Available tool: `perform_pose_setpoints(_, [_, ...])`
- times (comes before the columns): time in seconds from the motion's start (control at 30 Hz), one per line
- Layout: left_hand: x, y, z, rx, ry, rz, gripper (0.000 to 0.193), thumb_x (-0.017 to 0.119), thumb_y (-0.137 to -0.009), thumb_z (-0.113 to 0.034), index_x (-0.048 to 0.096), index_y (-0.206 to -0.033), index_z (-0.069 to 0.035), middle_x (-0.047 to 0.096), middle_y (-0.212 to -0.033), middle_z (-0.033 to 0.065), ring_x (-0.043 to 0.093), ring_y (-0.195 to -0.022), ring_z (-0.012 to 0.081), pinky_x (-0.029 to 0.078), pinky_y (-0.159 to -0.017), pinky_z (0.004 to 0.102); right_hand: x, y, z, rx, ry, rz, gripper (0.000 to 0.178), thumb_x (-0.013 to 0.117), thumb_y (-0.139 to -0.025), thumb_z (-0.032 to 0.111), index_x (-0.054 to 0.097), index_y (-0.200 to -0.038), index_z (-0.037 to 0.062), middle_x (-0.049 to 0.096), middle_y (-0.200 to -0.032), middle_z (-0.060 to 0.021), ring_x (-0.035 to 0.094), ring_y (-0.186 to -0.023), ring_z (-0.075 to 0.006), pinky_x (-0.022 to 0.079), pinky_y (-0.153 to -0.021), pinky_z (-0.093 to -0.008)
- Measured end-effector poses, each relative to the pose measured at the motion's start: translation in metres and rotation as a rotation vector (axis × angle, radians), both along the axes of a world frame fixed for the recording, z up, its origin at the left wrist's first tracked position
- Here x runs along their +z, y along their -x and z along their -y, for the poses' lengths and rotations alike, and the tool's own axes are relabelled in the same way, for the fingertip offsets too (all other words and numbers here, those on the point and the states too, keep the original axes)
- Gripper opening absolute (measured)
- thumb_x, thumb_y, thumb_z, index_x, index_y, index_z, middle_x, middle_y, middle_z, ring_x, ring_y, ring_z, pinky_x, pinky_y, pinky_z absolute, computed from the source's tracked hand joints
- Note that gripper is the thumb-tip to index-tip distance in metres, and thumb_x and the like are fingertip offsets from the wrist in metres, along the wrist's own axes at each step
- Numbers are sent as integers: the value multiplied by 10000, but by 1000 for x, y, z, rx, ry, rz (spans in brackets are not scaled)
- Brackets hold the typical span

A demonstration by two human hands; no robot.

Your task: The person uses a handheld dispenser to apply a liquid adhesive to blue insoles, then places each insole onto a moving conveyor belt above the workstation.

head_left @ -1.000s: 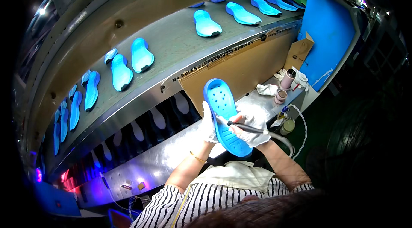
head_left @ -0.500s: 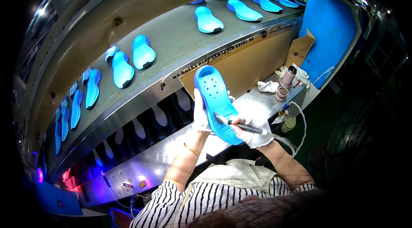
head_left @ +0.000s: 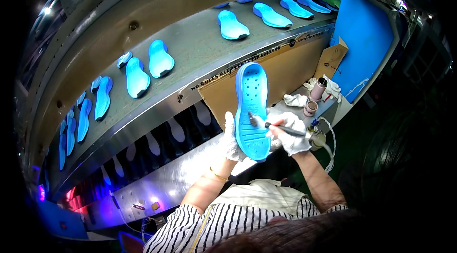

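My left hand, in a white glove, grips a blue shoe sole by its left edge and holds it up, inner face toward me. Small holes show in its upper part, ridges lower down. A brush with a dark handle is pinched in my gloved right hand, bare fingertips showing. Its bristles lie against the middle of the sole's inner face. A pale hose trails from the handle's rear end.
Several blue soles lie on a conveyor belt ahead. Below it stands a cardboard sheet. At right on the metal bench are a pink cup, a pink ring-shaped object and white gloves. Dark slots hold pale soles.
The sole has turned more upright and shifted right, up a little. My right hand and brush have moved right and slightly up, with the bristles now nearer the sole's middle.
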State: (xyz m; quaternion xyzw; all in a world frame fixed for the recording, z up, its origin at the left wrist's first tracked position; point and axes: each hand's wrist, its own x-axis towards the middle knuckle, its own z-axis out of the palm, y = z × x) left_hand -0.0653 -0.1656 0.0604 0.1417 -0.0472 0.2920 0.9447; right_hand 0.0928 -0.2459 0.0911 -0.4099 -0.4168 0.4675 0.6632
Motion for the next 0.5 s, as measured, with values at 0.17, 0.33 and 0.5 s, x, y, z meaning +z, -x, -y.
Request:
perform_pose_setpoints(0.17, [12,-5,-15,44,-65,-22,830,325,-838,-705,323,-1399,-92,428,-1364,133,484,-1182,314,403,-987,506,-5,22,14,85,-107,412,59,608,-792,-45,584,-836,-15,627,-815,-107,613,-689,-134,491,-620,-247])
perform_pose_setpoints(0.33, [11,-4,-16,122,-4,65,815,386,-852,-654,273,-1418,-80,369,-1401,167,462,-1213,298,389,-1017,452,-26,21,8,24,-57,35,105,646,-769,-60,623,-848,4,638,-760,-79,609,-681,-120,485,-634,-226])
perform_pose_setpoints(0.5, [28,-5,-13,132,-8,46,793,420,-856,-621,276,-1419,-80,359,-1406,183,449,-1229,299,377,-1028,451,-18,29,14,175,-78,159,69,659,-766,-42,644,-822,-5,654,-783,-78,615,-692,-112,486,-634,-229])
